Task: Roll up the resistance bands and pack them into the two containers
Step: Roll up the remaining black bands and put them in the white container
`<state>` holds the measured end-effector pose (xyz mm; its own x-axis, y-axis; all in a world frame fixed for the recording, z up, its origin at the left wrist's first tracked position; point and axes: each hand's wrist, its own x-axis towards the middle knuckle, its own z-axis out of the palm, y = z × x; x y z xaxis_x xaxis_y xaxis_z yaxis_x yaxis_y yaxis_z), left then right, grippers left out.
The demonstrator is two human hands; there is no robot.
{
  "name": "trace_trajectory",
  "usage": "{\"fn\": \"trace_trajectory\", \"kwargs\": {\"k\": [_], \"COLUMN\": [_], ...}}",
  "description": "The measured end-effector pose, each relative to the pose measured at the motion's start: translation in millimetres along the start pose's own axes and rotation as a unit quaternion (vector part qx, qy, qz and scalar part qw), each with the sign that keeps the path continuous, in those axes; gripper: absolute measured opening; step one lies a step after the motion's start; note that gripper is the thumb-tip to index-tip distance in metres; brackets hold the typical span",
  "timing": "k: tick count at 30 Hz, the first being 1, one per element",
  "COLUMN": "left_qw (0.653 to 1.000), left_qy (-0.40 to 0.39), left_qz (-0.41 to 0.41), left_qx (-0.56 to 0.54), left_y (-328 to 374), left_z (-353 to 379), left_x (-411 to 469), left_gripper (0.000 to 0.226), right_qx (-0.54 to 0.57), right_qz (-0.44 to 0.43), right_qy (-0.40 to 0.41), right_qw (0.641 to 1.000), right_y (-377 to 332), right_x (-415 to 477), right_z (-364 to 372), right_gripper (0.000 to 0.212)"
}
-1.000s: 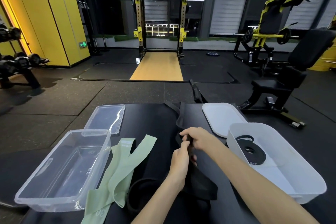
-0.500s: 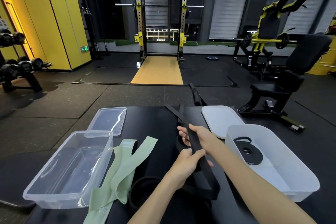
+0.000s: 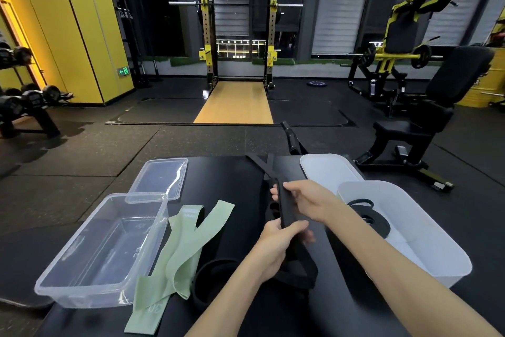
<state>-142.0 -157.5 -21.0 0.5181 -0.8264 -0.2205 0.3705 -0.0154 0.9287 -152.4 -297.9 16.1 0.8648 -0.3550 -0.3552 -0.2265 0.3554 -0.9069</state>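
I see both hands over a black table (image 3: 224, 189) in a gym, working 1 black band (image 3: 284, 208). My left hand (image 3: 276, 249) is curled tight around the band's near part, thumb lying across its top. My right hand (image 3: 308, 202) grips the band just beyond the left hand, fingers wrapped under it and thumb on top. The 2 hands are almost touching. From the right hand the band runs away toward the table's far edge, where 2 strands cross; below the left hand it hangs in a loose loop onto the table.

On my left sits a clear bin (image 3: 101, 252), with nothing in it that I can make out. Its clear lid (image 3: 159, 179) lies flat just behind it, touching the bin's far rim. Beside the bin, 2 green bands (image 3: 183, 249) lie flat and unrolled, overlapping each other, 1 end against the bin's wall. A second black loop (image 3: 207, 282) rests near the green bands, partly hidden by my left forearm.

On my right stands a white bin (image 3: 415, 230) holding 1 rolled black band (image 3: 369, 219) on its floor. The white lid (image 3: 328, 171) lies flat behind it, touching the bin's rim.
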Motion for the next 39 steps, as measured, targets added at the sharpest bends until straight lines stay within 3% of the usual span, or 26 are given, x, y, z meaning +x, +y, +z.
{"fn": "trace_trajectory", "kwargs": {"k": [4,8,10,15,22,25,29,33,36,39], "left_qw": [0.994,0.992,0.994,0.999,0.997,0.997,0.985,0.999,0.994,0.986], "left_qy": [-0.069,-0.038,-0.017,0.027,-0.046,-0.060,-0.049,0.004,0.059,0.049], "left_qz": [-0.044,0.011,0.036,0.033,-0.022,-0.036,-0.027,-0.017,-0.045,-0.067], "left_qx": [0.070,0.119,0.098,0.022,-0.052,0.029,0.165,0.052,-0.086,-0.142], "left_y": [7,16,19,29,20,18,16,21,29,29], "left_z": [-4,-2,3,6,4,-2,-5,8,18,25], "left_x": [-9,-6,-4,0,-17,-26,-37,-41,-41,-47], "left_gripper": [0.022,0.021,0.023,0.026,0.029,0.033,0.039,0.033,0.030,0.024], "right_qx": [-0.009,0.064,0.094,-0.027,0.001,-0.039,-0.008,0.026,-0.030,-0.031], "right_qz": [-0.047,-0.060,-0.032,0.003,-0.058,-0.072,-0.054,0.033,0.091,0.095], "right_qy": [0.032,0.015,-0.015,-0.082,0.006,0.044,0.072,0.043,0.012,0.019], "right_qw": [0.998,0.996,0.995,0.996,0.998,0.996,0.996,0.998,0.995,0.995], "right_y": [-12,-13,-10,2,-2,-5,0,9,14,13], "right_x": [1,0,-4,-25,-36,-38,-42,-57,-73,-80], "right_z": [7,10,9,3,13,18,29,35,34,31], "right_gripper": [0.028,0.035,0.040,0.044,0.024,0.023,0.023,0.026,0.031,0.022]}}
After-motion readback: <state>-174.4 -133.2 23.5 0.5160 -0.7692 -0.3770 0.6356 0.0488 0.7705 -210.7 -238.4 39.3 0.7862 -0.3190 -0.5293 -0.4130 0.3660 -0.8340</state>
